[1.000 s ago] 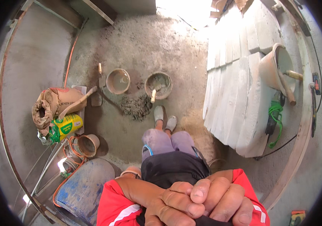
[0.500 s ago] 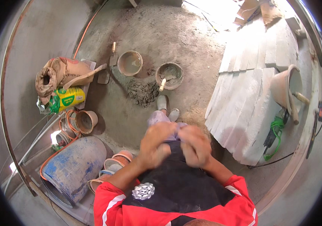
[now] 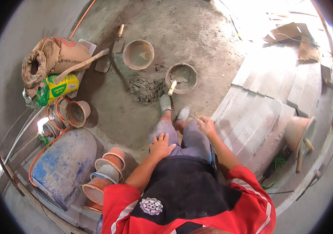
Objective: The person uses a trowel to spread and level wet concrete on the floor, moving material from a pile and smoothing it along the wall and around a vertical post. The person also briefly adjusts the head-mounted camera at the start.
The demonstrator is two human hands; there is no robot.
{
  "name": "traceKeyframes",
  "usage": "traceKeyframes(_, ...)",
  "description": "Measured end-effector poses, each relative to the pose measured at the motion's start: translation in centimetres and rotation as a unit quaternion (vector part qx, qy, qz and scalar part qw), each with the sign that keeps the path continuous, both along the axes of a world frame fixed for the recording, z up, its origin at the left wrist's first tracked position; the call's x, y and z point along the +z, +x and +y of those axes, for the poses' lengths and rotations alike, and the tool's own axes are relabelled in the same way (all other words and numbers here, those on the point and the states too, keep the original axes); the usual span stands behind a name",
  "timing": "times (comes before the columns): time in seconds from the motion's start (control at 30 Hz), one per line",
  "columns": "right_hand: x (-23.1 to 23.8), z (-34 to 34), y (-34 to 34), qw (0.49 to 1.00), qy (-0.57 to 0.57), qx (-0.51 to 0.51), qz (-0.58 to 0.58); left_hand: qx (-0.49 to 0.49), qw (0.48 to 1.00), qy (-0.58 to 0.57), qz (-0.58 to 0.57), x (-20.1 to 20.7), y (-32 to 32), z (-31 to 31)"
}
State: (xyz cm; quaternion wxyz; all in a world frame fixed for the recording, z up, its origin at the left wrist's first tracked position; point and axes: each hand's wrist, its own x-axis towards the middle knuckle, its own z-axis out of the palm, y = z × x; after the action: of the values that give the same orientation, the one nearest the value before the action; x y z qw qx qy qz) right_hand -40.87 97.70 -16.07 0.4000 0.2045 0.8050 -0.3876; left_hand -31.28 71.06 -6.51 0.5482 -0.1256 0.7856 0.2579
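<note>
My left hand [image 3: 160,146] lies open on my left thigh, its fingers spread over the grey trousers. Bent over the other knee, my right hand [image 3: 206,126] holds nothing that I can see; its fingertips are partly hidden. Just ahead of my feet stands a bucket of mortar [image 3: 174,72], with a trowel [image 3: 172,88] leaning in it, pale handle toward me. To its left is a heap of wet mortar [image 3: 145,90] on the floor. Behind the heap, a second bucket [image 3: 129,50] holds murky water. A flat trowel [image 3: 118,45] rests beside that bucket.
Pale blocks [image 3: 252,113] form a stack on the right, with a tilted bucket [image 3: 296,130] at its edge. On the left lie a brown paper sack [image 3: 71,54], a wooden-handled tool [image 3: 81,67], a yellow-green bag [image 3: 63,86], a blue barrel [image 3: 65,163] and nested buckets [image 3: 110,169].
My hands were raised close together and blurred in front of me. They have dropped apart onto my legs. The view has shifted slightly.
</note>
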Motion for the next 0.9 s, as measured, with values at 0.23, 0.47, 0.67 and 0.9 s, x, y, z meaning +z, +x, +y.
traceKeyframes(0.23,-23.7,1.5,-3.4,0.998,-0.006,0.004,-0.064,0.089,0.993,-0.055,-0.048,-7.5,-2.4,1.0)
traceKeyframes(0.47,-31.2,-5.3,-5.5,0.918,-0.154,-0.357,-0.079,0.154,0.98,-0.119,-0.049,-12.4,-3.1,3.1)
traceKeyframes(0.67,-30.7,-9.9,-10.4,0.969,-0.082,-0.232,0.02,0.175,0.975,-0.13,-0.044,-14.5,-2.1,5.1)
traceKeyframes(0.9,-26.5,-13.4,-18.1,0.816,-0.336,-0.467,-0.057,0.182,0.973,-0.131,-0.053,-14.3,-2.0,5.9)
